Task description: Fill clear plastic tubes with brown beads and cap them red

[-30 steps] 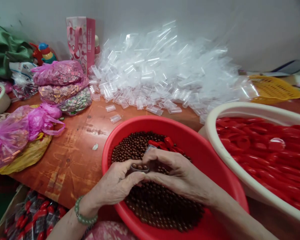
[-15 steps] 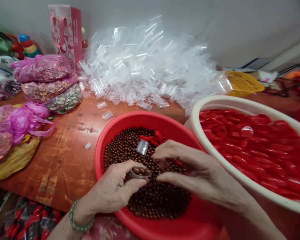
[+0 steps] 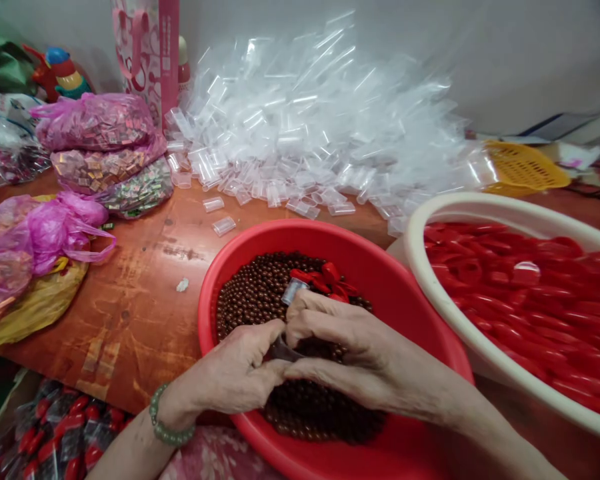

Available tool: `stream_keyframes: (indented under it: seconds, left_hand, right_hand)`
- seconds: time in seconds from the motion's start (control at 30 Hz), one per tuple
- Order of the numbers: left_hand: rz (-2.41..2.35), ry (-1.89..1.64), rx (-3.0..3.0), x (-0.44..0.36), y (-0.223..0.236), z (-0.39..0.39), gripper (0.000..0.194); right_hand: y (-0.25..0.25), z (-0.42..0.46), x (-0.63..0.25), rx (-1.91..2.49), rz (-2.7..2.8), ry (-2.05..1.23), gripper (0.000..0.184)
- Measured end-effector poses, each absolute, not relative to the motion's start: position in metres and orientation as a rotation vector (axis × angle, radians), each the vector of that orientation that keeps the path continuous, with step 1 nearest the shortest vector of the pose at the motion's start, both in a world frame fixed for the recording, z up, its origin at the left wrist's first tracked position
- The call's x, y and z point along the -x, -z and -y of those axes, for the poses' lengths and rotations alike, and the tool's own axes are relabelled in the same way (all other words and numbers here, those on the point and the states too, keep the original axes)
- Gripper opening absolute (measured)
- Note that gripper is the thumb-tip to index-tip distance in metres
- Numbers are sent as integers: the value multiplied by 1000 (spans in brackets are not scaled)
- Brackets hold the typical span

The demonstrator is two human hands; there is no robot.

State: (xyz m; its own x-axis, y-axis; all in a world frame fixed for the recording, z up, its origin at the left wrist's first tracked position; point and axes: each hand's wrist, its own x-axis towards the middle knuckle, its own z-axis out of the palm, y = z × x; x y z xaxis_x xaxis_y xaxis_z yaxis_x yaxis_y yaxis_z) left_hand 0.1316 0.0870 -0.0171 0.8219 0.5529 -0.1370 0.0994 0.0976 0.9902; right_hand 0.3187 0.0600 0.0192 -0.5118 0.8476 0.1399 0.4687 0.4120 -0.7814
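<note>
My left hand (image 3: 243,367), with a green bead bracelet (image 3: 164,420) at the wrist, pinches a small clear plastic tube (image 3: 283,349) between thumb and fingers. The thumb and fingers of my right hand (image 3: 350,347) close on the tube's other end, and partly hide it. Both hands are over a red basin (image 3: 405,293) of small round brown balls (image 3: 253,290). Beyond my right fingers, another clear tube (image 3: 294,291) lies on the balls, beside several red plastic caps (image 3: 333,277).
A white tub (image 3: 433,290) of red plastic pieces (image 3: 520,287) adjoins the basin on the right. Clear tubes (image 3: 305,127) are heaped along the wall, near a yellow basket (image 3: 527,167). Pink bags (image 3: 97,123) stand at left. Below is a box of red-capped tubes (image 3: 60,427).
My right hand has moved left and closed on the tube in my left hand. The view has shifted, so the surroundings appear farther right.
</note>
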Motion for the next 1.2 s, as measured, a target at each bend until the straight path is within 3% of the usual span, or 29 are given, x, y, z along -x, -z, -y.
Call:
stream_keyframes:
  seconds: [0.33,0.6,0.77,0.9,1.07,1.2]
  left_hand:
    - [-637,-374,-1359,-133,14,-90,14]
    - [-553,-352,-1133,-129,-2,-90,12]
    - [-565,-343,-1367,-126,-7,-88,15]
    - [-563,-328,-1434,-128,-3,-88,16]
    - [-614,-357,-1436,-131,2,-91,19]
    - [-656,-340,-1422,-133,6,-93,17]
  right_hand:
    - [-14,-51,-337,1276,2053,-973,32]
    - [-3,-46,-387,1772,1916,-803,28]
    - [13,-51,-402,2007,2059,-621,9]
    - [25,-56,-401,2168,2227,-625,19]
    - [46,-65,-402,2295,2248,-628,12]
    - [65,-68,-402,2326,2228,-662,16]
